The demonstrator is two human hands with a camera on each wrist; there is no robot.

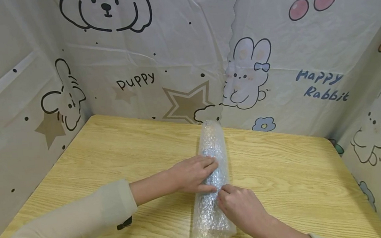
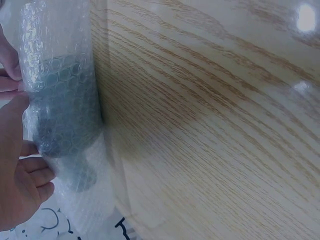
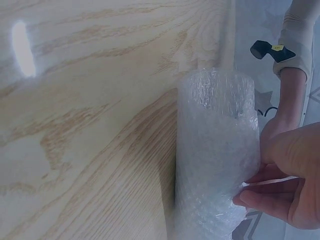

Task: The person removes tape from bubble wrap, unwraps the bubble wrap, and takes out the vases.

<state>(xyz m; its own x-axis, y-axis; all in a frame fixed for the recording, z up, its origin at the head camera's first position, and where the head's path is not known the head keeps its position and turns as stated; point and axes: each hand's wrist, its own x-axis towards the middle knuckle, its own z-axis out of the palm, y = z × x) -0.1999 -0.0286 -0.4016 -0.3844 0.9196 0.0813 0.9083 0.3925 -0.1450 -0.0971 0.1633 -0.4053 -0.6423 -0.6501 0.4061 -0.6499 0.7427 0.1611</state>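
A tube of clear bubble wrap [image 1: 213,216] lies lengthwise on the table. Through its layers the left wrist view shows a dark greenish, bottle-shaped thing [image 2: 67,105] with a narrower end. My left hand [image 1: 192,174] rests across the middle of the roll, fingers over its top and thumb spread toward my other hand. Just nearer to me, my right hand [image 1: 242,208] pinches the wrap at the roll's right side between thumb and fingers. In the right wrist view the near end of the bubble wrap [image 3: 215,145] stands open and hollow past its contents.
The light wood-grain table [image 1: 286,186] extends on both sides of the roll. Pale cloth [image 1: 176,40] printed with cartoon animals, stars and cherries hangs behind the table and at its sides. A small black device [image 3: 272,50] sits on the left sleeve's cuff.
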